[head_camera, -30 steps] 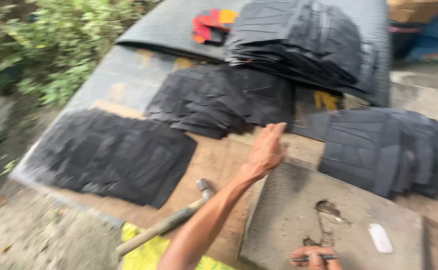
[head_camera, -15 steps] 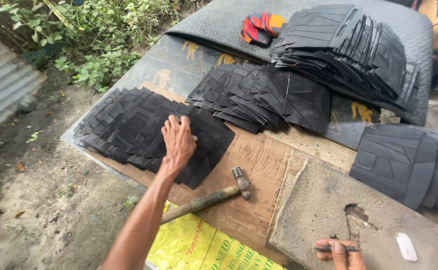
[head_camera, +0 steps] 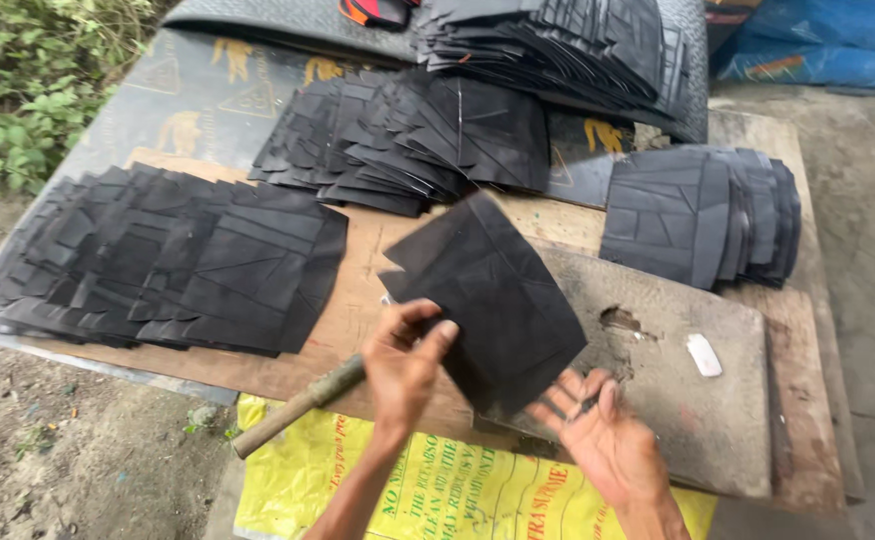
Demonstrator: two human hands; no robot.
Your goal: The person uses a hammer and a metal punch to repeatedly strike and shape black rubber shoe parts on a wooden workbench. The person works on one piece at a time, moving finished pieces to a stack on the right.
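black rubber sheet sits at the centre of the frame, tilted up off the grey slab. left hand, lower centre, pinches its lower left edge with thumb and fingers closed on it. right hand, lower right of centre, lies open, palm up, fingers spread just under the sheet's lower edge. hammer handle pokes out to the lower left from behind the left hand. flat pile of black pieces covers the left of the board; another stack lies at the upper right.
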